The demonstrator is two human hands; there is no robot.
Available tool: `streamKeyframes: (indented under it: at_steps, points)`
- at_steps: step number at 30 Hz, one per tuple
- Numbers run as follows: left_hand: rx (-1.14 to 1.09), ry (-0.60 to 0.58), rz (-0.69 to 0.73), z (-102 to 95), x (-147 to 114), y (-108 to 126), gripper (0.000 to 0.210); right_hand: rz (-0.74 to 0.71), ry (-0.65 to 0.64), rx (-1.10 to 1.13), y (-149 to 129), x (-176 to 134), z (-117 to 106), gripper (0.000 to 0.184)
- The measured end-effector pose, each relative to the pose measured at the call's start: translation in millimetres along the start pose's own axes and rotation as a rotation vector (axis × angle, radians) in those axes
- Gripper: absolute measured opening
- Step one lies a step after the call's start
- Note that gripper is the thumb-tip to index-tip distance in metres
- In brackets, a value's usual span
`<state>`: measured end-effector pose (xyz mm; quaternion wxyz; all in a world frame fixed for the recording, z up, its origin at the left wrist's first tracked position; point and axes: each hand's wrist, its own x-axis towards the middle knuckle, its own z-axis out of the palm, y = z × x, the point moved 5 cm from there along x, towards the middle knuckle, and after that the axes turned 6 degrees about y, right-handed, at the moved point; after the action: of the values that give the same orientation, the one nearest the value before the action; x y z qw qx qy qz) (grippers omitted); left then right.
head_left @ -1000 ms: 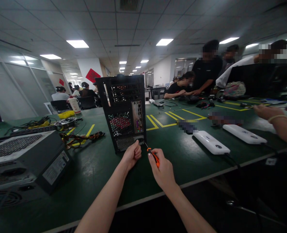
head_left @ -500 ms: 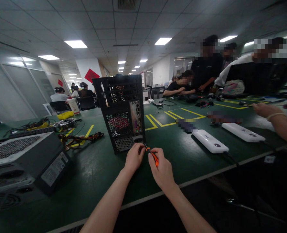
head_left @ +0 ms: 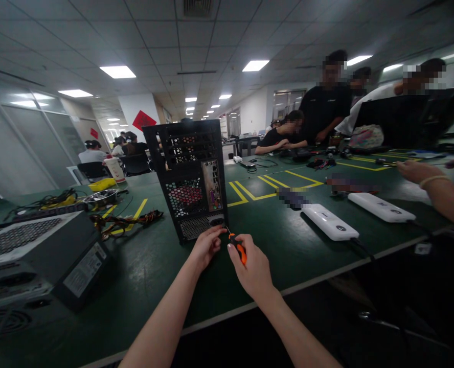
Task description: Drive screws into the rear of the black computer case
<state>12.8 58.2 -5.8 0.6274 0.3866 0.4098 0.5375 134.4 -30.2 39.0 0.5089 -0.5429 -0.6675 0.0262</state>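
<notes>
A person's bare forearms (head_left: 164, 311) reach forward and converge, left hand (head_left: 207, 249) extending a finger, right hand (head_left: 252, 265) curled in a grip beside it.

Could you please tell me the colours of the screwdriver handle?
Orange and black; the screwdriver handle shows best in the head view.

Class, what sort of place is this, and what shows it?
Probably a computer hardware workshop or training room: a computer case stands on the green table, grey power supplies sit nearby, and the right hand holds a screwdriver.
</notes>
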Motion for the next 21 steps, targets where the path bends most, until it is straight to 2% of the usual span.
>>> streamKeyframes:
  at_steps: [2, 4, 9, 15, 17, 21]
  points:
    - [-0.022, 0.0, -0.01, 0.2, 0, 0, 0.032, 0.069, -0.021, 0.026, 4, -1, 1, 0.021]
    - [-0.041, 0.002, -0.017, 0.2, 0, 0, 0.032, 0.074, -0.022, 0.034, 5, -2, 2, 0.02]
    - [-0.06, 0.012, -0.025, -1.3, -1, -1, 0.031, -0.051, 0.009, -0.025, -1, -2, 1, 0.009]
    - [-0.065, -0.003, -0.025, -1.6, 1, -2, 0.032, -0.154, 0.012, -0.059, -8, 1, -1, 0.008]
    - [-0.069, 0.006, -0.029, -1.5, 1, -2, 0.031, -0.13, 0.007, -0.03, -7, 1, -2, 0.01]
    - [-0.082, 0.014, -0.053, -0.8, 0, -1, 0.031, 0.02, -0.019, 0.042, 1, -1, 0, 0.02]
